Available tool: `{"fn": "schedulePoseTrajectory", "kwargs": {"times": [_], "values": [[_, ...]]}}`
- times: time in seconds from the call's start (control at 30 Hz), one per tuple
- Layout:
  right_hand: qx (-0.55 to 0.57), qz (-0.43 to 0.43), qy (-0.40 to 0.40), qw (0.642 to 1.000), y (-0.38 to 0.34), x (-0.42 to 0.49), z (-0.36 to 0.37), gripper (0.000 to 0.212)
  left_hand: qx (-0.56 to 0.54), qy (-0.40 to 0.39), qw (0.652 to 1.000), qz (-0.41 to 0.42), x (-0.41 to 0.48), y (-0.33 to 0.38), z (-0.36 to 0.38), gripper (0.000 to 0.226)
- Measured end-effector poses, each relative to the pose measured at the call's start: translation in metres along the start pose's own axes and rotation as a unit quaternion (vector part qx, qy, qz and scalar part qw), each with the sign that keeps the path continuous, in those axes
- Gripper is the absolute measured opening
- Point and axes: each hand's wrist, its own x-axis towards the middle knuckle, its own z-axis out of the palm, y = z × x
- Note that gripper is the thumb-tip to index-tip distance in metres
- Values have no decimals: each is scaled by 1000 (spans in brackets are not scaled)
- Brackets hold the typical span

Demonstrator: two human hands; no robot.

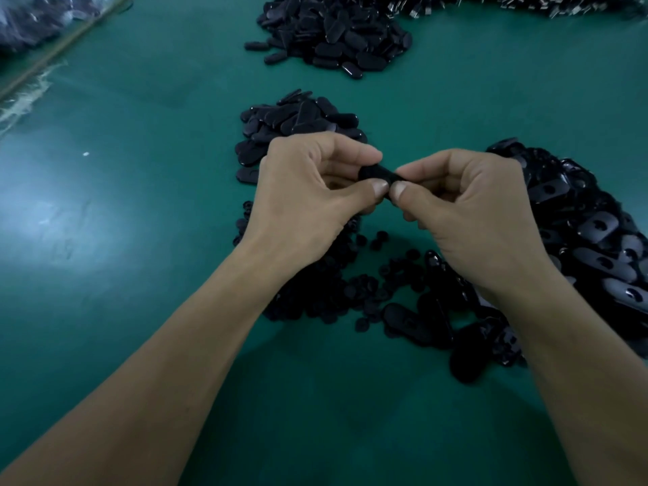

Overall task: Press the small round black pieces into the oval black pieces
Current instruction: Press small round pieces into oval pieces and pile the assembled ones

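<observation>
oval piece [377,173]: black, held in the air between both hands above the table [140,170], mid-view; only a short stretch shows between the fingertips. left hand [308,191]: fingers curled, pinching one end of the oval piece between thumb and forefinger. right hand [470,212]: likewise curled, pinching the other end; the two thumbs [379,188] lie tip to tip on its near face. whether a round piece sits under the thumbs cannot be told. round pieces [326,285]: loose heap on the table below the left wrist, some scattered toward the right. near pile [301,117]: ovals just behind the left hand. right pile [589,222]: ovals beside the right hand, several showing a round mark at one end; fitted or merely holed, cannot tell. far pile [336,33]: more ovals, well apart. handling, as judged: oval piece looks light, stiff moulded plastic with a glossy, somewhat slippery skin; unlikely to break under thumb pressure but apt to slide or flip. best held by its ends and long edges, fingers backing the far face, thumbs free to bear on the seat. round pieces look small, light, easily dropped or cocked; take one by the rim and press it square.
</observation>
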Motion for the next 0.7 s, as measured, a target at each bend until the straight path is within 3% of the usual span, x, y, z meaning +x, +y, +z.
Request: {"fn": "schedulePoseTrajectory", "kwargs": {"times": [0.23, 0.37, 0.53, 0.6, 0.7], "values": [[-47, -12, -25, 999, -2, -1, 1, 20, 76, 29, 996, 30, 1, 1, 1, 28], [-144, -9, 19, 989, -2, -3, -4, 22, 103, 113, 988, 30, 9, -4, -14, 32], [-411, 43, 36, 910, 4, 0, -28, 34, 97, 231, 968, 6, 20, -16, -36, 26], [-471, 98, 35, 876, 4, 0, -30, 40, 108, 239, 965, -4, 22, -20, -36, 26], [-493, 159, 24, 855, 2, -3, -27, 42, 131, 213, 968, -26, 25, -25, -34, 26]]}}
